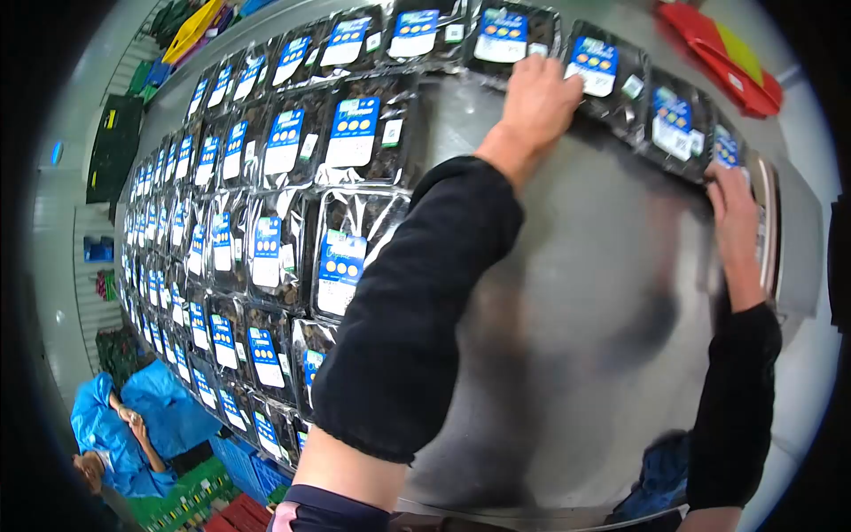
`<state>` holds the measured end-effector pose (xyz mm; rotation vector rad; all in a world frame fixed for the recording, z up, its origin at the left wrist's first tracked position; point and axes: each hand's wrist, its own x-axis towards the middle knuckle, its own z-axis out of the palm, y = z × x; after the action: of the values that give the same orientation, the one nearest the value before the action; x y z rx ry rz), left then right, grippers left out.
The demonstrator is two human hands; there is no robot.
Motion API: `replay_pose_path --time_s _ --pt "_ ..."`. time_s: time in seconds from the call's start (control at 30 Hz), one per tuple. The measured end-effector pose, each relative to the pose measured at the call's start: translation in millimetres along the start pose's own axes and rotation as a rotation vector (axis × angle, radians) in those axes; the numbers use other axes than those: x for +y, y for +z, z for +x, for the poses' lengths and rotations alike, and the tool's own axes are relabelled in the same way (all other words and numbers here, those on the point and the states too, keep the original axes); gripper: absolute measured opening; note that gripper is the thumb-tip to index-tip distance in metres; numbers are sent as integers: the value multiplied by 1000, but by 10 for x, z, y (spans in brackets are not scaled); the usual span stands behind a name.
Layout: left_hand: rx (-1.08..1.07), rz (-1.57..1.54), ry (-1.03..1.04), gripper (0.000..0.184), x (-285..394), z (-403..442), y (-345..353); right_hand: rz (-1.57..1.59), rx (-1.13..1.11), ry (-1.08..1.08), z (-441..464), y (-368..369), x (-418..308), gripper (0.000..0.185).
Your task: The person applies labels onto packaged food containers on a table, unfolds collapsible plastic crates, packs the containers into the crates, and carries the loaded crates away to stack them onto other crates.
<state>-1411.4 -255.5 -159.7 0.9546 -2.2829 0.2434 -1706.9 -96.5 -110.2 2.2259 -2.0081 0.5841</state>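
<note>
My left hand [541, 99] reaches to the far row, its curled fingers at the near edges of two neighbouring film-wrapped trays. One is a black tray with a blue and white label [596, 67]; the other is the labelled tray [503, 37] to its left. My right hand [733, 204] grips the near edge of the end tray [726, 147] on the right, fingers bent over it. Between my hands lies another wrapped tray [674, 124]. The dark contents show only dimly through the glossy film. Black sleeves cover both forearms.
Rows of similar wrapped trays [355, 133] cover the left part of the metal table [567, 355]. A red and yellow-green item [722, 58] lies beyond the far right edge. At lower left are a person in blue [133, 426], a green crate [191, 495] and a blue crate [238, 465].
</note>
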Motion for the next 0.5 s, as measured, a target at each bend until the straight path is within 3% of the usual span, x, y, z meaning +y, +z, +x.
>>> replay_pose_path --time_s 0.2,0.3,0.33,0.37,0.5 --pt "-238 -127 63 12 339 -532 -843 120 -46 -13 -920 -937 -818 23" --pt "-324 -160 68 17 589 -772 -1392 340 -196 128 -1328 -1479 -1090 17" --pt "-346 -192 61 16 694 -821 -1598 573 -234 256 -1454 -1689 -1174 15" --pt "-348 -241 16 8 841 -874 -1797 635 -240 285 -1651 -1896 -1220 11" --pt "-615 -505 -205 9 1354 -990 -2589 892 -285 568 -2535 -2846 -1552 9"
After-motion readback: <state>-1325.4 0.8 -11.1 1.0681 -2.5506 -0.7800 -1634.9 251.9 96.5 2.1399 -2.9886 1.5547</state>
